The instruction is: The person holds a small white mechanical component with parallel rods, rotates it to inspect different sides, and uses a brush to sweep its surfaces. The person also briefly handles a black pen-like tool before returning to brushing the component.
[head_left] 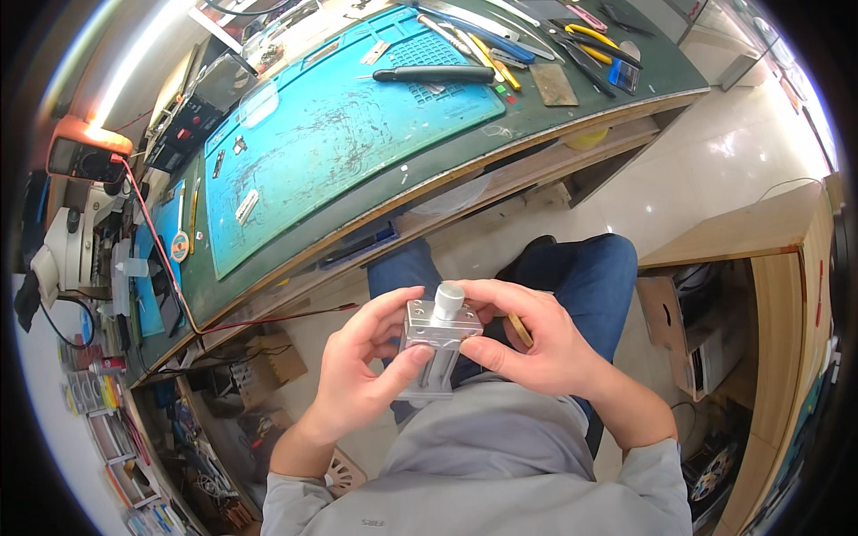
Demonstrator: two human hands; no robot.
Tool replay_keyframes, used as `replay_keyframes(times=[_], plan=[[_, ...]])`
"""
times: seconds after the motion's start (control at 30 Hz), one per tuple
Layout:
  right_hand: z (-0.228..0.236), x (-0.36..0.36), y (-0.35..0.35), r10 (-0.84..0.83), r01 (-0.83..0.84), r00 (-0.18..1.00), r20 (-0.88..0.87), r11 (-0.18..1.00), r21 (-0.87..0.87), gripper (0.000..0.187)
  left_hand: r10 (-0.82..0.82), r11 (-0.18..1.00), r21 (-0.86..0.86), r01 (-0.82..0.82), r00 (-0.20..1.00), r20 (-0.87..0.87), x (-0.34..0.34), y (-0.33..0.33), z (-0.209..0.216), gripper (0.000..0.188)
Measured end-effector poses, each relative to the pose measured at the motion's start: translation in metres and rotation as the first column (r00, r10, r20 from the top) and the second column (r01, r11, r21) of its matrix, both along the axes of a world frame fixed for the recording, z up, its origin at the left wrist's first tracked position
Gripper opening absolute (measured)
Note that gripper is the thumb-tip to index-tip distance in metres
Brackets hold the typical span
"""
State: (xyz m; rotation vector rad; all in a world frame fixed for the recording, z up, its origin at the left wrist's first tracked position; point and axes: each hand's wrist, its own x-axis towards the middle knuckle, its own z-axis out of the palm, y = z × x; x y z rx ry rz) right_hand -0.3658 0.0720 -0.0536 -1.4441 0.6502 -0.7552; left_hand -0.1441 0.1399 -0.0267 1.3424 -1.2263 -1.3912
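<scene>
Both hands, left hand (362,357) and right hand (527,335), grasp a metal clamp fixture (436,344) above the lap; a loosened pinch could drop it.

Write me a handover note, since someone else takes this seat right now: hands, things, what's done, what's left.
Left hand: fingers grip the left side of the metal clamp, held over the lap.
Right hand: fingers on the clamp's right side, beside its round knob; a small tan piece is tucked in this hand.
Blue mat on the bench holds only small bits; black-handled tool and pliers lie at the far end.
Done: clamp is off the bench, in both hands.
Left: nothing is visibly clamped in it yet.
</scene>
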Motion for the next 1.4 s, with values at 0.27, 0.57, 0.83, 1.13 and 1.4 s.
replay_keyframes(times=[0.27, 0.57, 0.83, 1.13, 1.4], plan=[[-0.011, -0.001, 0.003, 0.026, -0.03, 0.999, 0.037, 0.994, 0.102, 0.045, 0.072, 0.938, -0.337, 0.078, 0.908, 0.413, -0.011, -0.001, 0.008, 0.049], [-0.034, 0.002, 0.006, 0.05, -0.158, 0.937, 0.346, 0.943, 0.292, 0.044, 0.222, 0.819, -0.558, 0.134, 0.823, 0.523, -0.024, -0.002, 0.007, 0.054], [-0.04, 0.006, 0.003, 0.1, -0.226, 0.907, 0.408, 0.935, 0.274, 0.046, 0.317, 0.744, -0.644, 0.177, 0.756, 0.573, -0.03, -0.002, 0.008, 0.054], [-0.042, 0.008, 0.001, 0.135, -0.236, 0.891, 0.433, 0.953, 0.189, 0.048, 0.339, 0.721, -0.665, 0.197, 0.736, 0.586, -0.029, -0.003, 0.009, 0.053], [-0.042, 0.008, -0.001, 0.161, -0.291, 0.881, 0.444, 0.926, 0.241, 0.05, 0.349, 0.724, -0.659, 0.205, 0.715, 0.605, -0.028, -0.004, 0.009, 0.052]])
